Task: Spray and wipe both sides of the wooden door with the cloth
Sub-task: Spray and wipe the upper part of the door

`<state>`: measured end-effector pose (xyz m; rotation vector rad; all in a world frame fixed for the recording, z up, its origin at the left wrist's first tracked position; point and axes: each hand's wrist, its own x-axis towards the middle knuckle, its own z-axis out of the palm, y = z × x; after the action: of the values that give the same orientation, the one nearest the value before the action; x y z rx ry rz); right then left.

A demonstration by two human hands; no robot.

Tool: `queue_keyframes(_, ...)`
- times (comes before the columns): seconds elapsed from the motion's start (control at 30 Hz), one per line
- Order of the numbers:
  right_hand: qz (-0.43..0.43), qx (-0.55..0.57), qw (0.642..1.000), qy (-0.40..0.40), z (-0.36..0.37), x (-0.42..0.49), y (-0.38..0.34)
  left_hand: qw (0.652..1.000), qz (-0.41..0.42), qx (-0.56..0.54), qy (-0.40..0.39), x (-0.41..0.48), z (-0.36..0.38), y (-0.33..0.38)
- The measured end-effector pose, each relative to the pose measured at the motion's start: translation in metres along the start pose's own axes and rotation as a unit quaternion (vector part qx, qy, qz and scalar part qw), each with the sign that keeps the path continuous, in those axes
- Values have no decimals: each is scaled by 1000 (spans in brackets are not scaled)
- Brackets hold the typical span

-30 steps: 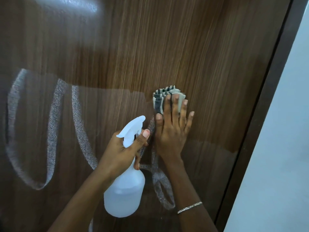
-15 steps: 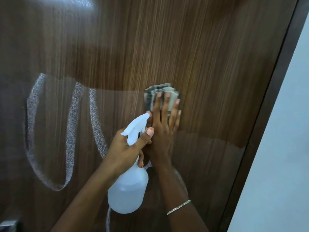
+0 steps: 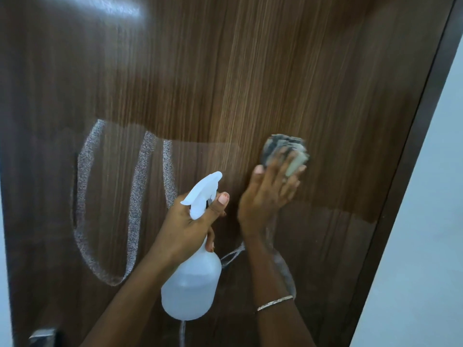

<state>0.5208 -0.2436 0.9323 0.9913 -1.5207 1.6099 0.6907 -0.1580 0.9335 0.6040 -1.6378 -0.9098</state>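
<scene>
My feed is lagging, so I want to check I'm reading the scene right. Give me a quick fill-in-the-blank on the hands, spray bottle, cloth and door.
1. The spray bottle is held in the ____ hand.
2. The right hand presses the cloth against the ____.
3. The bracelet sits on the ____ wrist.
4. The white foam streaks lie to the ____ of the spray bottle.

Missing words: left; door; right; left.
</scene>
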Motion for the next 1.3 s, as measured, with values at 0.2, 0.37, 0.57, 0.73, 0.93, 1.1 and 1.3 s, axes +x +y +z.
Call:
queue_keyframes(0.2, -271, -46, 958, -79, -2, -18, -8, 1000, 26, -9, 5, -2, -13, 0)
queue_keyframes(0.37, -86, -6, 995, -49, -14, 21, 25, 998, -26, 28, 46, -8, -32, -8)
queue_keyframes(0.57, 13, 18, 999, -23, 3, -21, -30, 998, -1, 11, 54, -14, -52, -7)
queue_keyframes(0.73, -172, -42, 982, -65, 13, -90, -61, 998, 43, 8, 39, -13, -67, -4)
queue_keyframes(0.93, -178, -14, 983, -32, 15, -2, -86, 998, 38, 6, 41, -9, -88, -6)
queue_keyframes(1.1, -163, -22, 986, -17, 18, 17, -102, 999, 19, 20, 42, -7, -100, -14)
queue_keyframes(1.3, -228, -19, 969, -89, 11, -109, -60, 997, 36, 34, 52, -14, -117, -17)
